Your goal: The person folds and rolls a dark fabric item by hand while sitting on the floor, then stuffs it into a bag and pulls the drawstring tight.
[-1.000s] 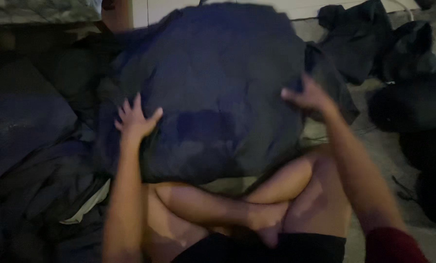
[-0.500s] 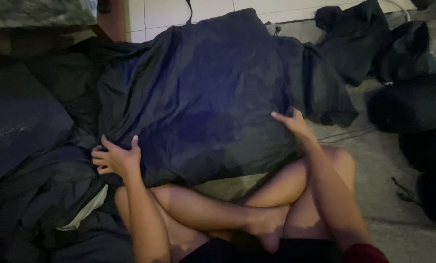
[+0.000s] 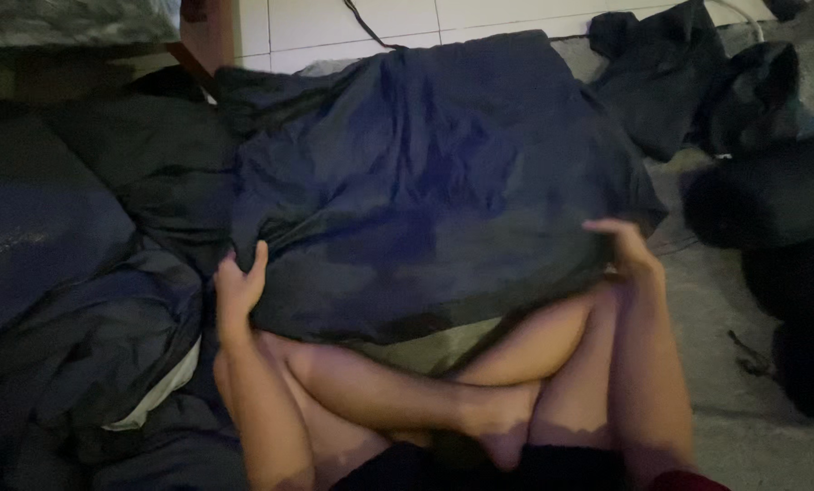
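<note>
Your left hand (image 3: 236, 289) is clenched on the lower left edge of the dark blue cloth (image 3: 425, 182) — fingers curled round a fold of it. Your right hand (image 3: 623, 247) lies flat, fingers released, on the cloth's lower right edge. The cloth fills the middle of the frame, spread over the floor (image 3: 707, 309) and your crossed legs (image 3: 443, 400). Dark garments (image 3: 689, 82) sit upper right — more bedding (image 3: 70, 273) at left.

Dim light — white tiled wall (image 3: 352, 23), grey floor (image 3: 716, 364).
</note>
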